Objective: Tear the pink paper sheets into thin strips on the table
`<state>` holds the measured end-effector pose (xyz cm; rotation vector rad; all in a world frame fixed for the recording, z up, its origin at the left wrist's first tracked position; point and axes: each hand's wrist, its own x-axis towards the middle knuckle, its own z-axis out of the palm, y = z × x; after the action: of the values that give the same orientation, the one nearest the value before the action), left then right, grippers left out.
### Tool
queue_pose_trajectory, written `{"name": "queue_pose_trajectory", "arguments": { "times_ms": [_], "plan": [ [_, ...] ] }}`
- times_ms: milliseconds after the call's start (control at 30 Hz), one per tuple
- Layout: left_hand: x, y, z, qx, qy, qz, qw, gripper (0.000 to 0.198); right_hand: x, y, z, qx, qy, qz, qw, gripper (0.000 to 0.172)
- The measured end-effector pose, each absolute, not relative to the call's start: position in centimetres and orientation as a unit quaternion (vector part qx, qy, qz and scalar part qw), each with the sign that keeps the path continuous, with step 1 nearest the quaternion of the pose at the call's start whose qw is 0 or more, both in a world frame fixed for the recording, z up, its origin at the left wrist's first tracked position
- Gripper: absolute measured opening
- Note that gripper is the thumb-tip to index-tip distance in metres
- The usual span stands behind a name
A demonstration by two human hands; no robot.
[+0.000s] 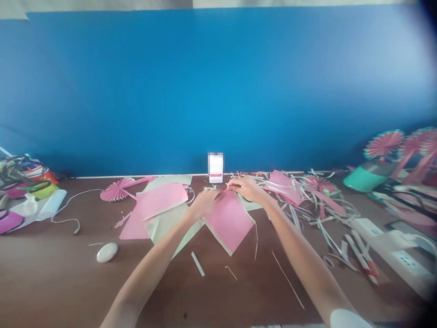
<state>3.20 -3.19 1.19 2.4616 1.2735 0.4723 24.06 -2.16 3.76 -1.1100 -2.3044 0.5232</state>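
My left hand is smeared by blur, fingers unreadable. Right hand a bit clearer, but its fingertips run together at the top corner of the pink sheet; my hands cover that corner, so can't tell pinch from press. Both forearms cut off by the bottom edge, right sleeve too. Phone: top pixelated, remaining text too small. Pale sheet partly hidden under pink paper and my left arm. Paper strips blur into a tangle. Rightmost pink fan cropped by the right edge, purple item by the left. Dark speck on the counter: too small to identify.
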Motion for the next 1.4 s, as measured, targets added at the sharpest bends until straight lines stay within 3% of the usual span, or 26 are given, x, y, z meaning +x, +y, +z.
{"name": "queue_pose_trajectory", "arguments": {
  "times_ms": [400, 600, 933, 1400],
  "plan": [
    [3.0, -3.2, 1.3, 0.914, 0.381, 0.127, 0.063, 0.041, 24.6, -1.7, 3.3, -0.403, -0.859, 0.195, 0.248, 0.03],
    [3.0, -3.1, 1.1, 0.893, 0.405, 0.148, 0.126, 0.046, 23.8, -1.8, 2.9, -0.359, -0.895, 0.133, 0.23, 0.036],
    [2.8, -3.1, 1.2, 0.888, 0.428, 0.119, 0.118, 0.046, 24.3, -1.4, 2.5, -0.362, -0.895, 0.146, 0.215, 0.035],
    [2.9, -3.3, 1.3, 0.865, 0.426, 0.161, 0.213, 0.044, 23.8, -1.9, 2.6, -0.367, -0.891, 0.182, 0.195, 0.034]
  ]
}}
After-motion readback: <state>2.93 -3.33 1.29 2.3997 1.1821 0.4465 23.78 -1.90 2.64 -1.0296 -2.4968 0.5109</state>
